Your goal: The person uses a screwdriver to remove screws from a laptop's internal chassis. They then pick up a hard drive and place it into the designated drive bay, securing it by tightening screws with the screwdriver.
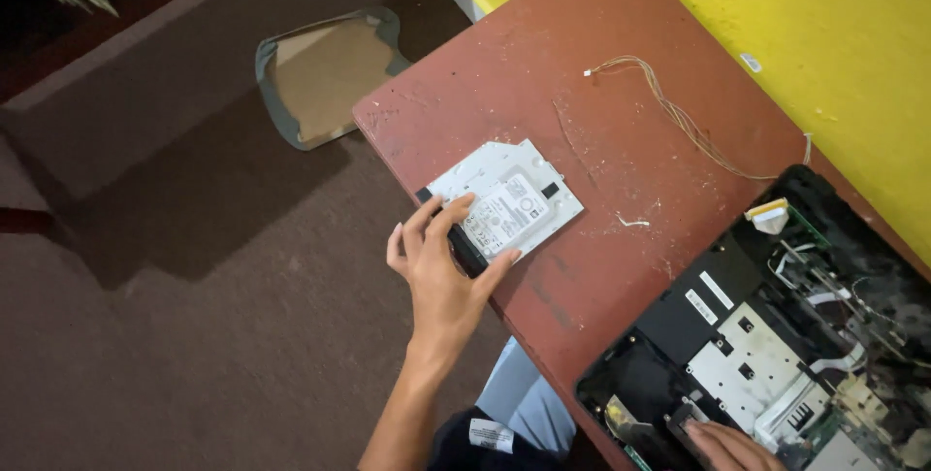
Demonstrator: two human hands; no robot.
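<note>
From my remote seat I see the left hand [441,272] at about seven o'clock of the frame's centre, fingers spread and pinching the near black edge of a flat silver drive caddy [504,201], thumb on one side and fingertips on the other. A labelled hard drive [506,213] lies flat on top of it. The caddy rests on the red table [582,112], close to its left edge. The right hand [732,447] shows only partly at five o'clock, resting on the opened laptop base [776,335]; I cannot tell whether its fingers grip anything. A thin bundle of wires [679,117] lies at one o'clock, well apart from the caddy.
</note>
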